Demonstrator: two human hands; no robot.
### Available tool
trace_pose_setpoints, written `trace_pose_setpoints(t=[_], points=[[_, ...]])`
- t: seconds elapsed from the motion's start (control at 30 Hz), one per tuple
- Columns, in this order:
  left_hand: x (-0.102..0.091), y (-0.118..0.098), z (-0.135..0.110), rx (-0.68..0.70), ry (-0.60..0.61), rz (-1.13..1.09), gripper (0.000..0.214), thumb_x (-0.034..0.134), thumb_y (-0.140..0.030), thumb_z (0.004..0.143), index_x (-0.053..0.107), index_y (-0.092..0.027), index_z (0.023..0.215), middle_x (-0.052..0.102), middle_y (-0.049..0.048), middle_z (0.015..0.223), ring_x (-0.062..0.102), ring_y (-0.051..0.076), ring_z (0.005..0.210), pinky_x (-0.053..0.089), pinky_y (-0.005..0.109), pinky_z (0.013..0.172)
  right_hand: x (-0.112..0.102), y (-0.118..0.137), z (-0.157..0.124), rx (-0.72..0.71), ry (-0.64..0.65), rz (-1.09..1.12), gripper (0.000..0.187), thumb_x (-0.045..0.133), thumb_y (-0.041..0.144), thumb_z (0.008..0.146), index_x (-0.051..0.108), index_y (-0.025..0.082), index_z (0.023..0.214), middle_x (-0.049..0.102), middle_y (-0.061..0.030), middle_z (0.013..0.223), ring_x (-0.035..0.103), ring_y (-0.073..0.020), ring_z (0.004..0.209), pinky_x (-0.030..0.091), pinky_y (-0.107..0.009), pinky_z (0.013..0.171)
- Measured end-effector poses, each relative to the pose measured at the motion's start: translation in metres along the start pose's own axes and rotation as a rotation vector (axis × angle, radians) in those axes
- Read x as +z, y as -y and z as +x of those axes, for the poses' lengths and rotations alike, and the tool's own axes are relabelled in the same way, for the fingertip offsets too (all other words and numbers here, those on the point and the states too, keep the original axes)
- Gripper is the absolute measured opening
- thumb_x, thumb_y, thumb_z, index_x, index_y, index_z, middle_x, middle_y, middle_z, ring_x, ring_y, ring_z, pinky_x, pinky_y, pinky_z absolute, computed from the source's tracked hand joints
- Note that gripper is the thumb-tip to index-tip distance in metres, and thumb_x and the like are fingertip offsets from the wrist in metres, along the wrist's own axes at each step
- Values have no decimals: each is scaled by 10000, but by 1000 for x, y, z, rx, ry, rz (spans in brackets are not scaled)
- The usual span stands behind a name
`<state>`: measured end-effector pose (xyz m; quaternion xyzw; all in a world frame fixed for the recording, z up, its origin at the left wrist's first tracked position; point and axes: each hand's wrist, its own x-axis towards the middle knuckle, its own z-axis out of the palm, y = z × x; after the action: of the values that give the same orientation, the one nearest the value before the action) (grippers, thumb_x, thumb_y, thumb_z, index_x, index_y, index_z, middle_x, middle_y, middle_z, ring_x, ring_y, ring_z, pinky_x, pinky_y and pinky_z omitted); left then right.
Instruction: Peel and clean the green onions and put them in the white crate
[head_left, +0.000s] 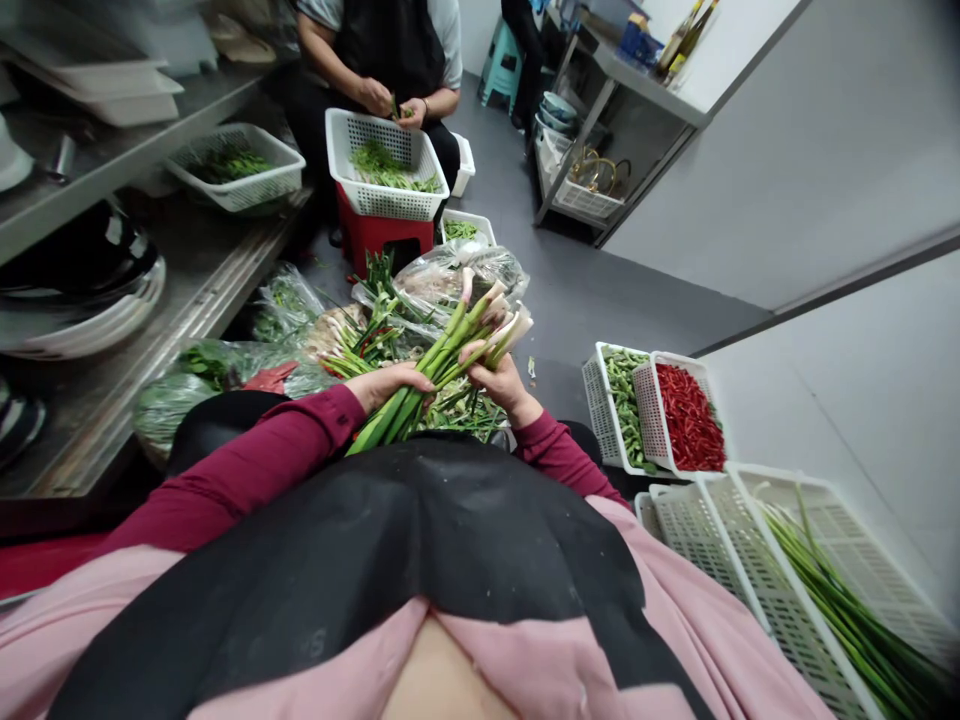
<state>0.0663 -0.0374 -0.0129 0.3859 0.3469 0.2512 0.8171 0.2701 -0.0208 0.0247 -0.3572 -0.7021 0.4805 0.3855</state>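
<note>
A bunch of green garlic [441, 362] slants across my lap, white and purplish root ends up and to the right, green leaves down to the left. My left hand [394, 384] is closed around the leafy part of the stalks. My right hand [501, 382] grips them near the white ends; its fingers are partly hidden behind the stalks. Below and behind the bunch lie loose green trimmings [469, 412]. More green stalks with pale roots [349, 335] are piled just beyond my left hand, beside a clear plastic bag [461, 275].
Opposite me a seated person's hands [390, 103] work over a white basket [386, 200] of greens on a red stool [382, 235]. A metal shelf [255, 255] flanks the left. On the right stand baskets of red chillies [686, 420], green pods [626, 400] and long green stalks [840, 590].
</note>
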Motion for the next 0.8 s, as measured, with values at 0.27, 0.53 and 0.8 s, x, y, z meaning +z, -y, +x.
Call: trace_pose_setpoints(t=[0.27,0.53,0.8], points=[[5,-1,-5,-31,-72,69,173,695,-248,554,627,-119,646,635,58,543,560,150,450,476,267,455,-38,-16,9,104,-653,-607,283,357,276,826,579,163,959,598,-67,874,563,-164,825,449,-260,773],[3,-5,-15,-28,-239,50,241,733,-223,558,592,-133,732,646,37,576,593,164,487,474,262,461,-86,-34,21,242,-756,-881,338,294,167,826,615,137,925,578,-118,911,537,-218,921,415,-333,852],[19,-8,-9,-10,-175,244,223,712,-231,556,586,-141,718,621,7,568,563,153,495,451,260,480,-79,-49,32,297,-769,-1126,245,342,198,873,571,142,938,521,-150,1014,568,-238,910,449,-341,799]])
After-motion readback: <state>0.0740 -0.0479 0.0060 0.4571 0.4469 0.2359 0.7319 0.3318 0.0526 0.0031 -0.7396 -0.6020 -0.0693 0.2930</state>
